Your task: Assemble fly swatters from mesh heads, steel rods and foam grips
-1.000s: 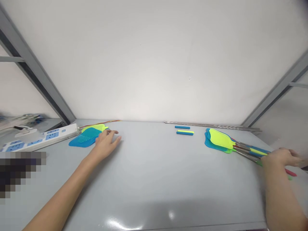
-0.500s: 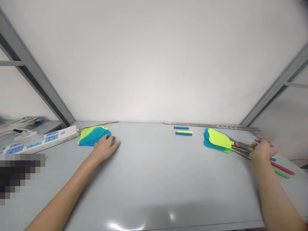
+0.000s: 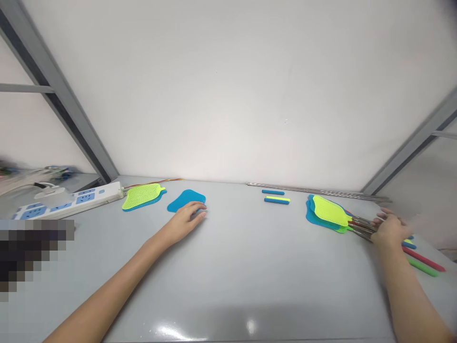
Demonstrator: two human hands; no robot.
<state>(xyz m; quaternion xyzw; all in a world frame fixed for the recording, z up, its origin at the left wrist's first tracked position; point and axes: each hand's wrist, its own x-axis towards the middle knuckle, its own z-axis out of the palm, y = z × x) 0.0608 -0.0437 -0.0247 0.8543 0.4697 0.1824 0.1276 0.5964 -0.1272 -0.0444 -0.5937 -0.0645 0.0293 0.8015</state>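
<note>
A blue fly swatter head lies on the left half of the table, its right end covered by my left hand. The fingers of that hand are closed over the hidden end. Farther left rest other heads, with a perforated yellow fly swatter head on top of blue. On the right, a pile of fly swatters with yellow, blue and green heads has metal shafts and coloured handles. My right hand lies over these shafts, its visible fingers apart; its palm hides part of them.
Several thin metal rods lie along the wall. Short blue handle tubes and a yellow one sit before them. A white power strip with a plug occupies the left side. Grey frame posts rise at both sides.
My left hand has moved right with the blue head, parting it from the other heads and baring the yellow one. My right hand stays over the shafts. The view has shifted slightly.
</note>
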